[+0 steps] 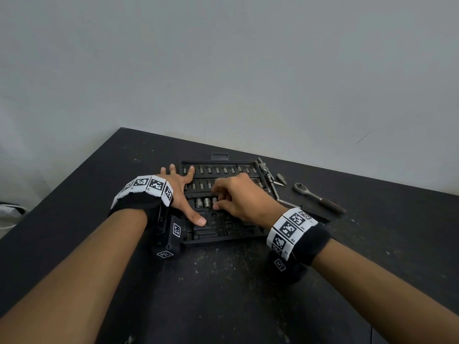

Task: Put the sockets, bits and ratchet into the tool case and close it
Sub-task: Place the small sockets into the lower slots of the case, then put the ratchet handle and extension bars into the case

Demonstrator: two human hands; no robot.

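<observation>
An open black tool case (218, 234) lies flat on the dark table. Its far rows hold several small bits (217, 170), and two sockets (203, 202) stand in a middle row. My left hand (182, 192) lies spread on the case's left side, fingers straight, thumb pressing near an empty slot. My right hand (238, 197) hovers over the middle row with fingers curled, pinching a socket (215, 201) at its slot. The ratchet (319, 198) lies on the table right of the case. An extension bar and adapter pieces (269, 177) sit by the case's right edge.
The dark speckled table (223, 281) meets a grey wall at the back. The case's latch (219, 156) sticks out at its far edge. The table's left edge drops off near a pale object (11, 211) on the floor.
</observation>
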